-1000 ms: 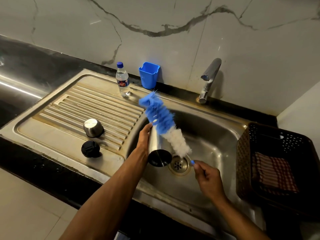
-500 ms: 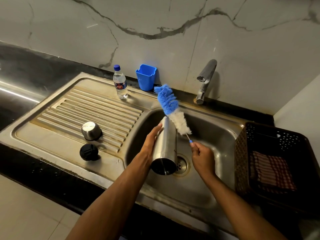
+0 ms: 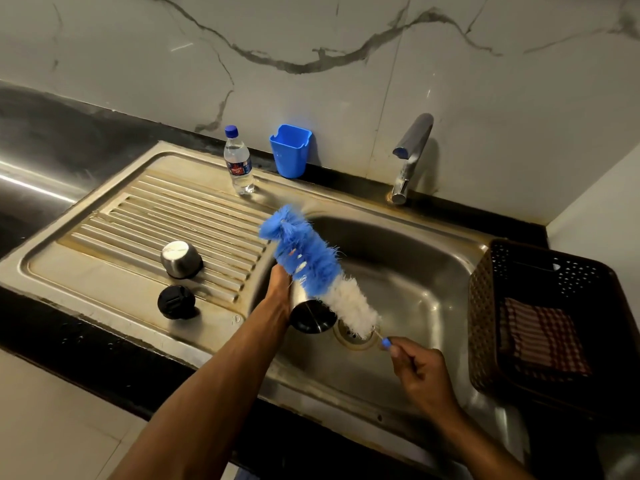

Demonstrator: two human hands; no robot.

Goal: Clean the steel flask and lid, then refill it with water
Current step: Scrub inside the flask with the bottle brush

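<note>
The left hand gripped the steel flask over the sink, fingers wrapped round its body, base turned toward the camera and mouth pointing away. The right hand pinched the thin handle of the bottle brush, whose long axis ran up and left, lying across the flask's side with the blue tip beyond the far end. Judging from this, the brush had to swing round to the hidden mouth before going in. The steel lid and black cap sat on the bench's drainboard, well apart from both hands.
</note>
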